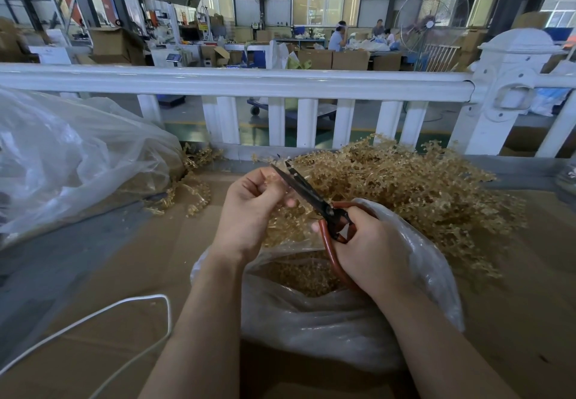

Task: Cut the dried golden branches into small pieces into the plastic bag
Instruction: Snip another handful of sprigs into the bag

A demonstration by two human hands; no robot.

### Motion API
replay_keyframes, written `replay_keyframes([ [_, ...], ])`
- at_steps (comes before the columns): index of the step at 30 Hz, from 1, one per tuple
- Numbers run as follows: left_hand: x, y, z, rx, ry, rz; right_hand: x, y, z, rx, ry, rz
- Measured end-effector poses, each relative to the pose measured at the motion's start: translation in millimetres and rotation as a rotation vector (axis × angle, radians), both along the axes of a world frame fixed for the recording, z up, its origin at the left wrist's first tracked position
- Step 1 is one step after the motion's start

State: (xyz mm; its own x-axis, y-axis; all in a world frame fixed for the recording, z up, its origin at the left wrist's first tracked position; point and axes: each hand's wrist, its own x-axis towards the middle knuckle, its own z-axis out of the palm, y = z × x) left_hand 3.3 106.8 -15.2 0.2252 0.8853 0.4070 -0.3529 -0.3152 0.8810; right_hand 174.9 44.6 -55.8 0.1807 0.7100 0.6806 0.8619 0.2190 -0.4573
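Note:
A large heap of dried golden branches lies on the cardboard-covered table, behind and to the right of my hands. My left hand pinches one golden branch that hangs down over an open clear plastic bag. Small golden pieces fill the bottom of that bag. My right hand grips the red handles of black-bladed scissors. The blades are slightly apart and point up and left beside my left fingers.
A big crumpled clear plastic bag sits at the left with loose golden sprigs beside it. A white cord loops over the cardboard at the front left. A white railing closes off the table's far edge.

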Motion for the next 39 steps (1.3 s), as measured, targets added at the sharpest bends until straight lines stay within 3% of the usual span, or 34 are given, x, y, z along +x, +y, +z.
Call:
replay_keyframes([
  [7, -1.7, -0.8, -0.4, 0.028, 0.054, 0.052, -1.0, -1.0, 2.6, -0.014, -0.028, -0.019],
  [14, -3.9, -0.6, -0.3, -0.157, -0.039, 0.061, 2.5, 3.5, -3.4, -0.052, 0.083, -0.006],
  [19, -1.8, -4.8, -0.1, -0.071, 0.049, -0.021, 0.3, 3.0, -3.9, -0.054, 0.017, -0.002],
  [39, 4.1, -2.8, -5.5, -0.048, 0.059, -0.152, -0.8, 3.7, -3.7, -0.025, -0.034, -0.037],
])
